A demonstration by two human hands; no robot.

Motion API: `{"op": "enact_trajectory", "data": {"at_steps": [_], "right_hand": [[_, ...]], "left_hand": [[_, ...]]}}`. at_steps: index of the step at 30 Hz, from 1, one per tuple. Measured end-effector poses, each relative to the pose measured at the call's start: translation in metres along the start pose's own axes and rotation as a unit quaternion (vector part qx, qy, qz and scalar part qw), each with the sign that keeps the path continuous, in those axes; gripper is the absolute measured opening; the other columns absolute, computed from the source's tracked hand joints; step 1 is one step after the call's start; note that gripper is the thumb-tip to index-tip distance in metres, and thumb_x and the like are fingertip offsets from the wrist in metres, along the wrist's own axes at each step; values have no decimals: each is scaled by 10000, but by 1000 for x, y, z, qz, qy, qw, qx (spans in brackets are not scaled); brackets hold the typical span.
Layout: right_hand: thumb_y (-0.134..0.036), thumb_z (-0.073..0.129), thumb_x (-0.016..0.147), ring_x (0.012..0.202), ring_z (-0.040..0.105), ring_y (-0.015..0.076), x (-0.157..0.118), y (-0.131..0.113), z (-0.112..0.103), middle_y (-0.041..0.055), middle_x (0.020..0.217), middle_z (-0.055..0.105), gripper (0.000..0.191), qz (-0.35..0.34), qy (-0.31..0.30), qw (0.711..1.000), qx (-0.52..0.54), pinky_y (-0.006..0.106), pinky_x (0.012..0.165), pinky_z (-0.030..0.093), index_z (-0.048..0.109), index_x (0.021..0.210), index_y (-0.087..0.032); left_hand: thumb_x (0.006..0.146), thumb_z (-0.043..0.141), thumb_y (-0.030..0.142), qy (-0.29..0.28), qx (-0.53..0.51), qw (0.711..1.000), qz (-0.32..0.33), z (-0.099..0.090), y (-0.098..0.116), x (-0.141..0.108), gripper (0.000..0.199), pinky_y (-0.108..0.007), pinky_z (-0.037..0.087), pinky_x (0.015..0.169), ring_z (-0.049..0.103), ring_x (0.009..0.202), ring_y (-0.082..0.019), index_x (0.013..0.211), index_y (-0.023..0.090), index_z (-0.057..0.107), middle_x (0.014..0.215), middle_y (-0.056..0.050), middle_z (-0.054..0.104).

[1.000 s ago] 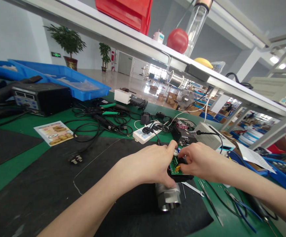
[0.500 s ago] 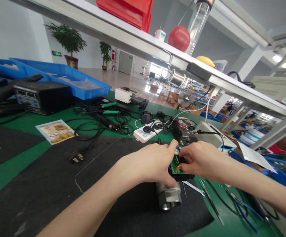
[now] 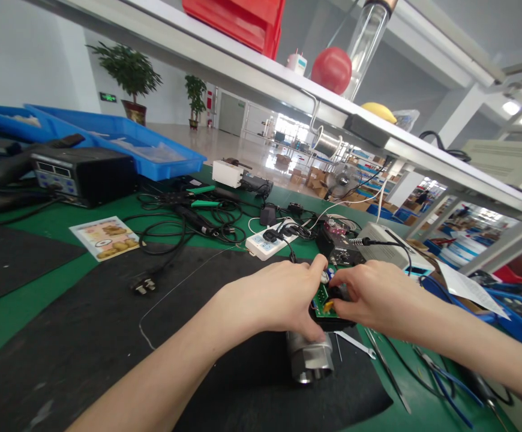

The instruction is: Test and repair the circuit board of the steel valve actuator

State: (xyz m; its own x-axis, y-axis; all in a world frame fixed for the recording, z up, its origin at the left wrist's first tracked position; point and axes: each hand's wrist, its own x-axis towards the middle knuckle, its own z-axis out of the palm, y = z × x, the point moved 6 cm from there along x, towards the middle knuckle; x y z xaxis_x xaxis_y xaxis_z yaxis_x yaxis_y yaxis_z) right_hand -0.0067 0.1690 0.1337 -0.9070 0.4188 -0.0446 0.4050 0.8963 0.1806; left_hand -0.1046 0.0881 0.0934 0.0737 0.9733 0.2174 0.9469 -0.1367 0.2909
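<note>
A device with a silver hex metal fitting [image 3: 311, 361] and a black housing [image 3: 339, 324] rests on the dark mat [image 3: 108, 348]. A green circuit board [image 3: 322, 295] with a small yellow part [image 3: 328, 306] shows in the housing's top. My left hand [image 3: 283, 298] is closed round the device's left side, thumb low by the metal and fingers over the board's far edge. From the right, my right hand [image 3: 371, 293] pinches at the board, beside the yellow part and a dark round part. Its fingertips partly hide what they hold.
Right of the device lie a wrench [image 3: 355, 344], tweezers [image 3: 387, 372] and blue-handled pliers [image 3: 445, 384]. Behind stand a power strip [image 3: 267, 243] and tangled black cables [image 3: 162, 228]. A black bench unit [image 3: 85, 174] and blue trays [image 3: 171, 165] fill the left back. A shelf [image 3: 252, 57] hangs overhead.
The whole view has shifted very slightly to the right. Both hands keep nearly the same hold on the device and board.
</note>
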Motion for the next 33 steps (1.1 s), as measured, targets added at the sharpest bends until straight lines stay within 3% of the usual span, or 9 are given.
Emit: {"op": "enact_trajectory", "data": {"at_steps": [5,10,14,21,28,33], "right_hand": [[-240,605,750,475,363,106,3,-2,6,-39,520,515,73,-12,-44,996,77,267,492,205,627,686,-213],[-224,599,758,513,342,101,2,0,13,-56,532,429,167,11,-46,988,146,258,481,219,513,616,-205],[-240,601,771,508,350,109,-1,1,14,-57,530,454,78,12,-42,988,145,263,489,219,642,709,-217],[-339,650,769,507,477,139,-2,3,3,-18,582,624,169,26,-7,999,25,293,515,179,778,861,-277],[-371,604,896,505,482,134,-5,4,-2,-41,554,587,222,-10,-53,993,108,275,480,228,784,983,-276],[-411,582,963,523,535,140,-8,4,-4,-10,611,656,252,-42,-32,994,91,276,515,261,792,995,-275]], "left_hand": [[647,817,625,-1,3,1000,-1,-1,1,0,759,-316,430,566,733,829,-344,1162,223,431,1025,-108,730],[651,796,625,-9,-8,1000,-5,-2,0,0,753,-297,370,506,720,744,-324,1172,221,434,964,-105,740],[654,791,635,-1,-7,1000,-2,-2,-1,0,755,-292,351,492,711,714,-318,1174,217,438,919,-96,735],[643,813,623,2,-2,1000,3,-1,-1,0,757,-296,385,512,719,748,-320,1161,216,440,934,-93,726],[631,806,641,-11,-2,1000,-10,-1,-1,-1,775,-309,397,515,727,773,-342,1173,220,447,993,-111,735],[643,804,638,-18,6,1000,-17,0,-2,-1,794,-317,423,535,733,794,-355,1209,208,449,1018,-132,741]]}}
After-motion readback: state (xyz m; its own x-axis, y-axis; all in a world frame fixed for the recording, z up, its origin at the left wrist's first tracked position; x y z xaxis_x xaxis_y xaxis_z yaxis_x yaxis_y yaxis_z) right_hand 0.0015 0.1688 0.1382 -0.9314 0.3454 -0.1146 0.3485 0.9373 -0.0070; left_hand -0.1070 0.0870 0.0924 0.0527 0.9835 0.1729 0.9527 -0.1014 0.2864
